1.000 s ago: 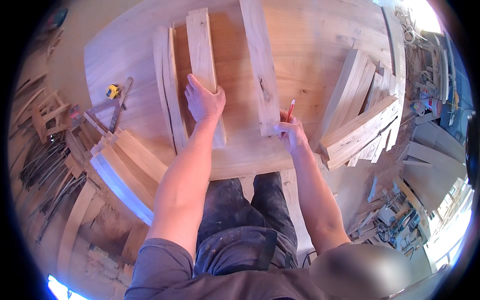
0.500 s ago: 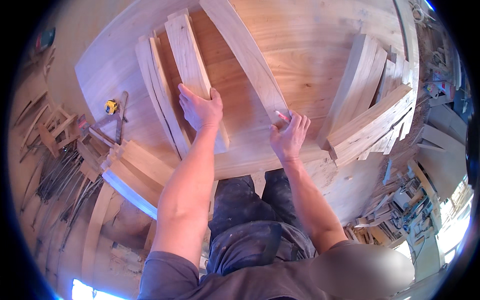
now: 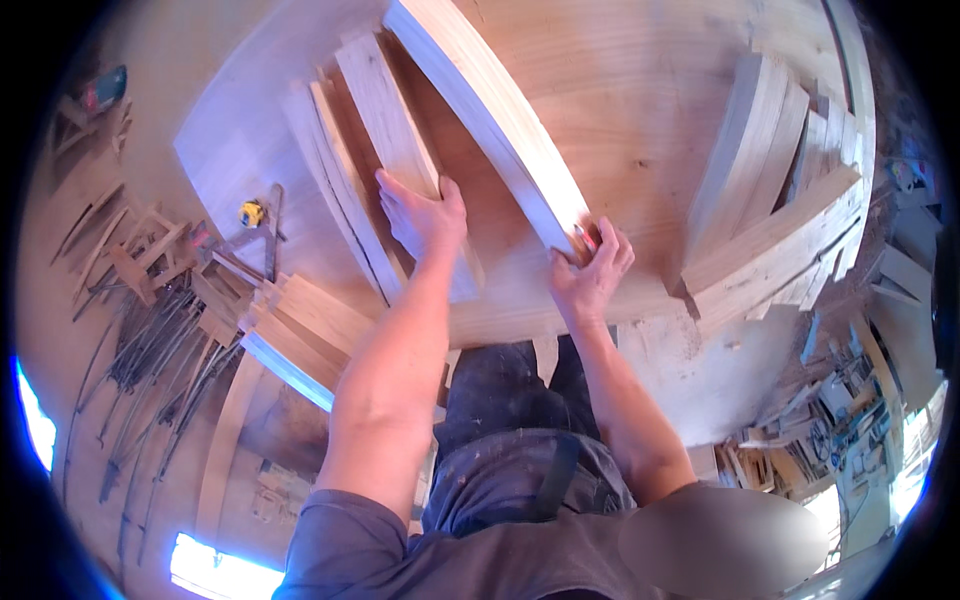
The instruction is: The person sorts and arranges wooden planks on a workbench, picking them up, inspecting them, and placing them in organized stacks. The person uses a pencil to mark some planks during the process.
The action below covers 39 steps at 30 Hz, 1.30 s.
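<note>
My left hand (image 3: pixel 425 215) lies flat, fingers spread, on a short wooden board (image 3: pixel 385 130) resting on the round wooden tabletop (image 3: pixel 640 110). My right hand (image 3: pixel 590 275) grips a red pencil (image 3: pixel 588 238) and presses against the near end of a long curved pale plank (image 3: pixel 490 115), which runs away toward the top of the view. Thin curved wooden strips (image 3: pixel 335 185) lie just left of the short board.
A stack of curved wooden pieces (image 3: pixel 780 210) sits on the right of the tabletop. More boards (image 3: pixel 300 325) lean at the lower left, with a yellow tape measure (image 3: pixel 251 213) beside them. Scrap wood and metal rods (image 3: pixel 150 330) cover the floor on the left.
The view has tilted, so the boards now slant leftward. My right hand has closed around the pencil at the long plank's near end. My left hand stays on the short board.
</note>
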Tool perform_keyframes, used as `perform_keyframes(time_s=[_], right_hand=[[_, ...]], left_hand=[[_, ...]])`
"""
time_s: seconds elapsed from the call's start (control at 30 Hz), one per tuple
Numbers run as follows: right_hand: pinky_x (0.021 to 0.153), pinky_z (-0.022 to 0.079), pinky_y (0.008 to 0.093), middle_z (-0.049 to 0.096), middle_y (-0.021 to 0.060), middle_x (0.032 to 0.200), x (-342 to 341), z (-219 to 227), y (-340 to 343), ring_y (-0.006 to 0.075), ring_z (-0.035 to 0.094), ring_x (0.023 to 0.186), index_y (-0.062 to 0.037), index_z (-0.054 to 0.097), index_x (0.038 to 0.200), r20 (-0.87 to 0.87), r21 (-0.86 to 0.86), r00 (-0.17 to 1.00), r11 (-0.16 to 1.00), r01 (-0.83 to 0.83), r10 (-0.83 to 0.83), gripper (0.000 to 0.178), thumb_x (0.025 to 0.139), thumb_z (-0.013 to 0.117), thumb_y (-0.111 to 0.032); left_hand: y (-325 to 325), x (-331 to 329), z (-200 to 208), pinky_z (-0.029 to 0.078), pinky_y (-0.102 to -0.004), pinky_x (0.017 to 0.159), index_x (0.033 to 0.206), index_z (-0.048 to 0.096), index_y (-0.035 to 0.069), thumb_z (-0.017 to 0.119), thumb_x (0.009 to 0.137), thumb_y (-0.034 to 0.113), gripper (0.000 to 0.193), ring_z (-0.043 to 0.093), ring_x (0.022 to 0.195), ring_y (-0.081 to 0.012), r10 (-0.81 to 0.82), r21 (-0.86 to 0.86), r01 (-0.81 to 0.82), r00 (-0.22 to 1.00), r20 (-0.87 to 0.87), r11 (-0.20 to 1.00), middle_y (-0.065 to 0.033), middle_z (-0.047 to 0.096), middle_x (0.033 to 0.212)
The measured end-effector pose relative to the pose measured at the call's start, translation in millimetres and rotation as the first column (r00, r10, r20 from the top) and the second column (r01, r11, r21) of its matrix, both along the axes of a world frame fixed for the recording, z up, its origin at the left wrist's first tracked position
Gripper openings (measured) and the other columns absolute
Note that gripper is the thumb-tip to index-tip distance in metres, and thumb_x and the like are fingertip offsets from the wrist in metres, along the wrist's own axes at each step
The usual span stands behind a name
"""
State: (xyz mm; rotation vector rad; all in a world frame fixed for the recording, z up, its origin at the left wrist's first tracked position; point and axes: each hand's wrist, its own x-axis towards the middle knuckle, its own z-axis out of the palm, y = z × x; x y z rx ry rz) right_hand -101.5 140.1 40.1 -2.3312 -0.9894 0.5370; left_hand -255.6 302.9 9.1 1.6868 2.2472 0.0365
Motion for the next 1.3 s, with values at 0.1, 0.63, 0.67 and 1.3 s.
perform_keyframes(time_s=[0.1, 0.63, 0.67, 1.3], right_hand=[[0.106, 0.038, 0.0538, 0.056, 0.0211, 0.126, 2.3, -0.1, 10.1, 0.0410, 0.047, 0.120, -0.0032, 0.048, 0.141, -0.002, -0.057, 1.000, 0.998, 0.005, -0.005, 0.079, 0.069, 0.082, -0.010], [0.102, 0.045, 0.0480, 0.055, 0.0205, 0.121, 1.0, -5.6, -16.2, 0.0405, 0.052, 0.117, -0.0027, 0.051, 0.135, -0.315, -0.118, 0.943, 0.990, 0.072, -0.106, 0.078, 0.065, 0.085, -0.008], [0.102, 0.045, 0.0473, 0.056, 0.0203, 0.121, -0.4, -6.6, -18.0, 0.0401, 0.053, 0.117, -0.0025, 0.052, 0.134, -0.358, -0.139, 0.923, 0.986, 0.095, -0.139, 0.077, 0.065, 0.085, -0.008], [0.086, 0.052, 0.0410, 0.050, 0.0191, 0.123, 10.5, 75.2, -29.0, 0.0350, 0.053, 0.110, -0.0037, 0.052, 0.140, -0.030, 0.327, 0.997, 0.944, -0.052, 0.065, 0.071, 0.073, 0.074, 0.001]], left_hand=[[-0.5, -1.6, 4.5, 0.044, -0.0545, 0.110, 0.157, 0.020, -0.010, 0.074, 0.087, 0.034, 0.099, 0.048, 0.133, -0.0457, 0.017, -0.011, -0.017, 1.000, 0.015, 1.000, -0.0318, 0.046, 0.144], [-2.8, -2.5, -3.3, 0.048, -0.0545, 0.106, 0.156, 0.022, -0.010, 0.074, 0.086, 0.034, 0.098, 0.052, 0.130, -0.0458, -0.034, 0.048, 0.036, 0.999, -0.036, 0.998, -0.0318, 0.049, 0.141], [-2.0, -0.1, -0.3, 0.049, -0.0544, 0.105, 0.156, 0.022, -0.010, 0.074, 0.086, 0.034, 0.098, 0.052, 0.130, -0.0454, -0.025, 0.029, 0.026, 0.999, -0.020, 0.999, -0.0315, 0.049, 0.141], [-51.4, 32.8, 47.2, 0.029, -0.0451, 0.123, 0.159, 0.031, -0.003, 0.067, 0.098, 0.050, 0.088, 0.038, 0.147, -0.0406, -0.020, 0.126, -0.071, 0.795, 0.606, 0.989, -0.0249, 0.040, 0.159]])
